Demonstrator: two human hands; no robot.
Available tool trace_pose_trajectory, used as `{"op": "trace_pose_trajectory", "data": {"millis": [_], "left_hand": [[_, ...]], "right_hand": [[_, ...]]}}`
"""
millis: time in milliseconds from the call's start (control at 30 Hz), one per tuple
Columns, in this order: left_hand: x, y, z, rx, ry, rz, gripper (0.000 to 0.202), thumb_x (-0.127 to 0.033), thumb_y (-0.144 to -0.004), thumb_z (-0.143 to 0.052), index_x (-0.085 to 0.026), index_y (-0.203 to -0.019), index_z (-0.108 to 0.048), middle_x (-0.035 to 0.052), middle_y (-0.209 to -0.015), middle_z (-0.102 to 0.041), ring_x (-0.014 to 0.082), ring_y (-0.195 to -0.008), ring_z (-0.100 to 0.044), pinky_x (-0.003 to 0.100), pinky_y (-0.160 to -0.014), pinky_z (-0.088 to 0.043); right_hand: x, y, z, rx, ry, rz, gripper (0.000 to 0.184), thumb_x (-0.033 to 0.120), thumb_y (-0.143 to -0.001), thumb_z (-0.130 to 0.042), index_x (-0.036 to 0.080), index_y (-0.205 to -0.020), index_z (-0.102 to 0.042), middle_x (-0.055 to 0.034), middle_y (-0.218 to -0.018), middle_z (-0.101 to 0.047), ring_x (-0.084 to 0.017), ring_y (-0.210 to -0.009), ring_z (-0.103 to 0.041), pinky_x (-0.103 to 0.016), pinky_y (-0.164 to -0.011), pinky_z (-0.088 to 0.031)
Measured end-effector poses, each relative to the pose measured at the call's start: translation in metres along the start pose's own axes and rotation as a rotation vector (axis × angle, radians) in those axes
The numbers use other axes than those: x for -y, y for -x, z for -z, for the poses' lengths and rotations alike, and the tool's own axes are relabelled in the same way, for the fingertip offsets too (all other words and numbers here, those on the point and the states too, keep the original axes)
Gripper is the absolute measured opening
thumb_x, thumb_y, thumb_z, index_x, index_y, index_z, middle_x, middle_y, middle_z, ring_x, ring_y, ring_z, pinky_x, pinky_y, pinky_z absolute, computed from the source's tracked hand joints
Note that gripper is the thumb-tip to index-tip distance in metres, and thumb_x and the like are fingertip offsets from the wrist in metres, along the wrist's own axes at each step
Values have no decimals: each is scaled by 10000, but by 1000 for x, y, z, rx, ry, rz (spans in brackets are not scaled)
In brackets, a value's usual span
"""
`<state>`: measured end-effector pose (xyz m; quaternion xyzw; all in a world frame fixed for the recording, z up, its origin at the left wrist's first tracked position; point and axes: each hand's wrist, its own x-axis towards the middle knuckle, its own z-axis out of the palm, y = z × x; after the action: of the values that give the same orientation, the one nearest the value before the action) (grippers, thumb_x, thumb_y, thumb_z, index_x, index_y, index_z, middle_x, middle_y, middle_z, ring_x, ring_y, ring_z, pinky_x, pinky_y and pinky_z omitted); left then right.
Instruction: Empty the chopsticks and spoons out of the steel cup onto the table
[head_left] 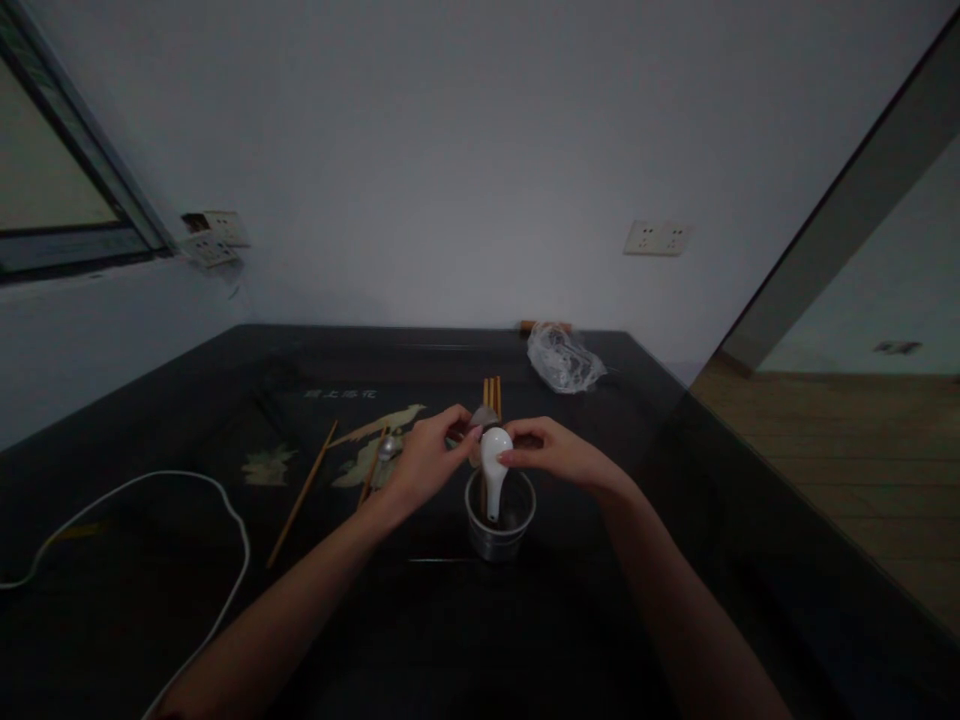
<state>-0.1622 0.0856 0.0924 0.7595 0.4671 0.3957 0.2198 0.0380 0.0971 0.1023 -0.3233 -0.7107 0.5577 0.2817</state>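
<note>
A metal cup [501,545] stands on the dark table in front of me, with several wooden chopsticks [492,394] rising out of it. A white soup spoon [495,470] has its bowl up and its handle pointing down into the cup. My right hand [551,450] pinches this spoon by the edge of its bowl. Just to its left, my left hand [435,450] has its fingers closed around a greyish, shiny spoon bowl [484,416] behind the white one. The lower part of that spoon is hidden.
Left of the cup lie a chopstick [304,492], another chopstick [370,470] partly behind my left arm, and a metal spoon [388,448]. A white cable [225,490] curves across the left side. A crumpled clear plastic bag [562,358] sits at the back right, near the wall.
</note>
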Motion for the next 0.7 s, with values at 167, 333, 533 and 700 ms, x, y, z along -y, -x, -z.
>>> {"op": "trace_pose_trajectory", "data": {"millis": [167, 333, 533, 700], "left_hand": [[2, -1, 0, -39, 30, -27, 129, -277, -832, -535, -161, -795, -578, 18, -786, -602, 134, -722, -570, 269, -677, -464], [5, -2, 1, -58, 68, -24, 118, -266, -822, -542, -158, -792, -579, 21, -781, -592, 139, -736, -569, 276, -683, -476], [2, -3, 3, -68, 70, -13, 130, -274, -816, -542, -156, -778, -580, 26, -777, -593, 144, -723, -563, 280, -672, -472], [3, -4, 2, -46, 109, 11, 138, -287, -816, -544, -156, -781, -570, 25, -772, -599, 145, -721, -570, 284, -677, -470]], "right_hand": [[-6, -5, -5, 45, -89, 4, 215, 319, -682, -739, 153, -794, -659, -4, -786, -661, -151, -781, -610, -301, -790, -463], [-16, -10, -10, 28, -86, 19, 215, 322, -661, -753, 155, -770, -673, -5, -767, -664, -154, -766, -610, -306, -774, -475], [-26, -15, -14, -44, -102, 30, 234, 344, -629, -772, 156, -723, -668, -4, -738, -657, -153, -737, -604, -297, -734, -472], [-26, -16, -15, -62, -121, 17, 229, 345, -619, -777, 155, -683, -667, 3, -697, -647, -141, -690, -594, -289, -707, -455]]}}
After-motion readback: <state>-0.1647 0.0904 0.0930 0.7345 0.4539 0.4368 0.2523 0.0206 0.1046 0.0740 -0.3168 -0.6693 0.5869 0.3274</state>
